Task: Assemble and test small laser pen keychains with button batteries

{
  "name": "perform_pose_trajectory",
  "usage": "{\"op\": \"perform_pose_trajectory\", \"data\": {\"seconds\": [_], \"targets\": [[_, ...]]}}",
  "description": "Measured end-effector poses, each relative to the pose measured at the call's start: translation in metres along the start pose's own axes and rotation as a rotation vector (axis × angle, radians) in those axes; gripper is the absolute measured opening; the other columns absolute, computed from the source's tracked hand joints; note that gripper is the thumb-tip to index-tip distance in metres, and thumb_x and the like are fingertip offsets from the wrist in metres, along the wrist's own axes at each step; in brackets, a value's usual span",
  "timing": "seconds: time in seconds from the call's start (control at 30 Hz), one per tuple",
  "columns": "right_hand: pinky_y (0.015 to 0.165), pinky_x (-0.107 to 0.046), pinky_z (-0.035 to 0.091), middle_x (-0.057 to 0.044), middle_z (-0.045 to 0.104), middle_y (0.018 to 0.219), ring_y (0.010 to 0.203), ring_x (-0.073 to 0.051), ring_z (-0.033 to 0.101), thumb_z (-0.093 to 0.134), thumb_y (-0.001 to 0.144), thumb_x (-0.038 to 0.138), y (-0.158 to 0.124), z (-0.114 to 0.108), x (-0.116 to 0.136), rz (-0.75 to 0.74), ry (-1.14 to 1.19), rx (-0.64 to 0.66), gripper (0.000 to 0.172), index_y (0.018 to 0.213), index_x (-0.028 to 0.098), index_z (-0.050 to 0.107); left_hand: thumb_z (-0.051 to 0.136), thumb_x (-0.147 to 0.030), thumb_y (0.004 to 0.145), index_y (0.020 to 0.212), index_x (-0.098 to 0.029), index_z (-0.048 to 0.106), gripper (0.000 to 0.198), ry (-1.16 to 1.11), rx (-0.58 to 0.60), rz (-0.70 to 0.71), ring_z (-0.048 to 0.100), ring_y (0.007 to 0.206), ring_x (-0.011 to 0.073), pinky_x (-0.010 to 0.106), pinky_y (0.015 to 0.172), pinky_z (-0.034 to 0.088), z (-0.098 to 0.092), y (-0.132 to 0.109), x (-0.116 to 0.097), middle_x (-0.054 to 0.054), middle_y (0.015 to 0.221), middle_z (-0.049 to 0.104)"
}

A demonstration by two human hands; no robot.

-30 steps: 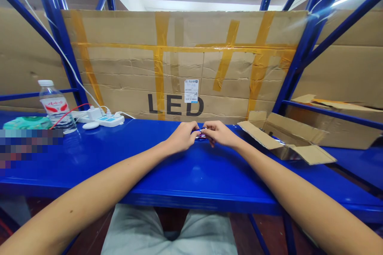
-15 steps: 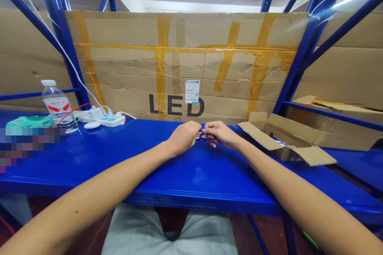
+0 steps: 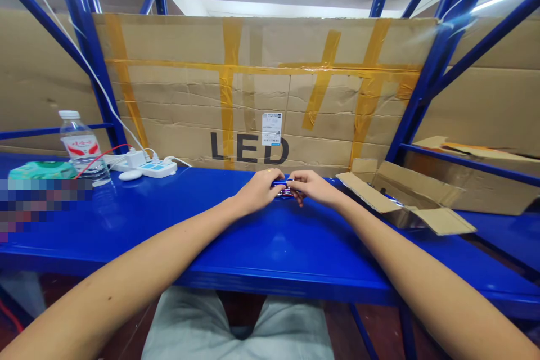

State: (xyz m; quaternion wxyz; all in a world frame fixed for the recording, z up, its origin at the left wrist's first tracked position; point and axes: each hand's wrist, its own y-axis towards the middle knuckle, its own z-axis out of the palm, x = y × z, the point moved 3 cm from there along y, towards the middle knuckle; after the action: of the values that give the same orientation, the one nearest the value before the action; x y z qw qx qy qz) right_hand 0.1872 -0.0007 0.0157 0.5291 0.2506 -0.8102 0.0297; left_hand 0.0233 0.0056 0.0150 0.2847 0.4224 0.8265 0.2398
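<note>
Over the far middle of the blue table point(image 3: 177, 225), my left hand point(image 3: 262, 187) and my right hand point(image 3: 313, 186) meet around a slim blue, pen-like object point(image 3: 279, 183) with a shiny end. My left thumb and fingers grip its left part, while my right fingertips pinch its right end. Just beneath them on the tabletop lie several shiny thin pieces point(image 3: 286, 193) in blue, red and silver, partly covered by my hands. Their exact kind is too small to tell.
An open cardboard box point(image 3: 439, 219) with some dark and blue items stands at the right. To the left are a water bottle point(image 3: 82, 149), a green packet point(image 3: 42, 170), a white power strip point(image 3: 158, 168) and a white oval object point(image 3: 130, 175). A large cardboard sheet point(image 3: 185, 107) stands behind.
My left fingers have loosened and shifted slightly, so more of the blue pen-like object shows between my hands. My right hand stays at its end.
</note>
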Motion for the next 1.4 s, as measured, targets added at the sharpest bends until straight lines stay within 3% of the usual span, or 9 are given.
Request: {"op": "perform_pose_trajectory", "data": {"seconds": [0.27,0.53,0.7,0.87,1.1,1.3,1.4], "targets": [[0.057,-0.026,0.048,-0.001,0.065,0.065,0.053,-0.012,0.059,0.058,0.081,0.026,0.0,0.0,-0.002,-0.011,-0.136,0.072,0.013,0.079,0.014,0.062,0.051,-0.007,0.072,0.095,-0.017,0.055,0.025,-0.115,-0.053,-0.032,0.059,0.086,0.0175,0.031,0.077,0.048,-0.004,0.001,0.001,0.005,0.093,0.063],[0.065,-0.027,0.045,-0.006,0.071,0.073,0.067,-0.014,0.062,0.056,0.087,0.042,0.0,0.003,-0.003,-0.013,-0.036,0.124,0.03,0.076,0.014,0.062,0.053,-0.005,0.07,0.087,-0.017,0.06,0.022,-0.378,-0.062,-0.024,0.062,0.084,0.0143,0.028,0.08,0.049,-0.009,0.003,-0.005,0.001,0.086,0.066],[0.06,-0.025,0.041,-0.002,0.065,0.066,0.063,-0.014,0.062,0.064,0.08,0.044,0.001,0.007,-0.009,0.024,0.131,0.072,0.031,0.071,0.015,0.058,0.055,-0.005,0.071,0.087,-0.016,0.061,0.02,-0.403,-0.073,-0.032,0.062,0.084,0.014,0.027,0.08,0.049,-0.008,0.002,-0.009,0.001,0.085,0.067],[0.063,-0.028,0.046,-0.003,0.065,0.067,0.062,-0.015,0.064,0.07,0.075,0.046,0.0,0.009,-0.006,0.066,0.279,0.067,0.034,0.072,0.015,0.059,0.056,-0.008,0.074,0.101,-0.016,0.059,0.028,-0.44,-0.097,-0.098,0.063,0.093,0.0161,0.031,0.087,0.049,-0.005,0.003,0.001,0.006,0.1,0.066],[0.059,-0.026,0.046,-0.003,0.066,0.069,0.062,-0.015,0.065,0.071,0.074,0.04,0.0,0.011,-0.007,0.108,0.304,0.066,0.029,0.074,0.016,0.056,0.054,-0.018,0.083,0.1,-0.014,0.065,0.02,-0.507,-0.1,-0.146,0.065,0.097,0.0178,0.034,0.092,0.049,-0.007,0.005,0.013,0.008,0.102,0.07],[0.059,-0.03,0.049,0.001,0.056,0.062,0.055,-0.013,0.058,0.069,0.077,0.041,0.001,0.013,-0.011,0.065,0.368,0.122,0.03,0.071,0.016,0.054,0.058,-0.019,0.082,0.1,-0.012,0.069,0.022,-0.563,-0.047,-0.172,0.066,0.097,0.0194,0.036,0.093,0.049,-0.005,0.005,0.01,0.01,0.104,0.072],[0.056,-0.029,0.048,0.004,0.046,0.057,0.05,-0.01,0.048,0.066,0.079,0.043,0.002,0.015,-0.011,0.053,0.35,0.134,0.034,0.067,0.016,0.05,0.055,-0.028,0.087,0.094,-0.011,0.068,0.022,-0.745,-0.116,-0.318,0.067,0.1,0.021,0.038,0.095,0.049,-0.003,0.008,0.016,0.012,0.104,0.073]]}}
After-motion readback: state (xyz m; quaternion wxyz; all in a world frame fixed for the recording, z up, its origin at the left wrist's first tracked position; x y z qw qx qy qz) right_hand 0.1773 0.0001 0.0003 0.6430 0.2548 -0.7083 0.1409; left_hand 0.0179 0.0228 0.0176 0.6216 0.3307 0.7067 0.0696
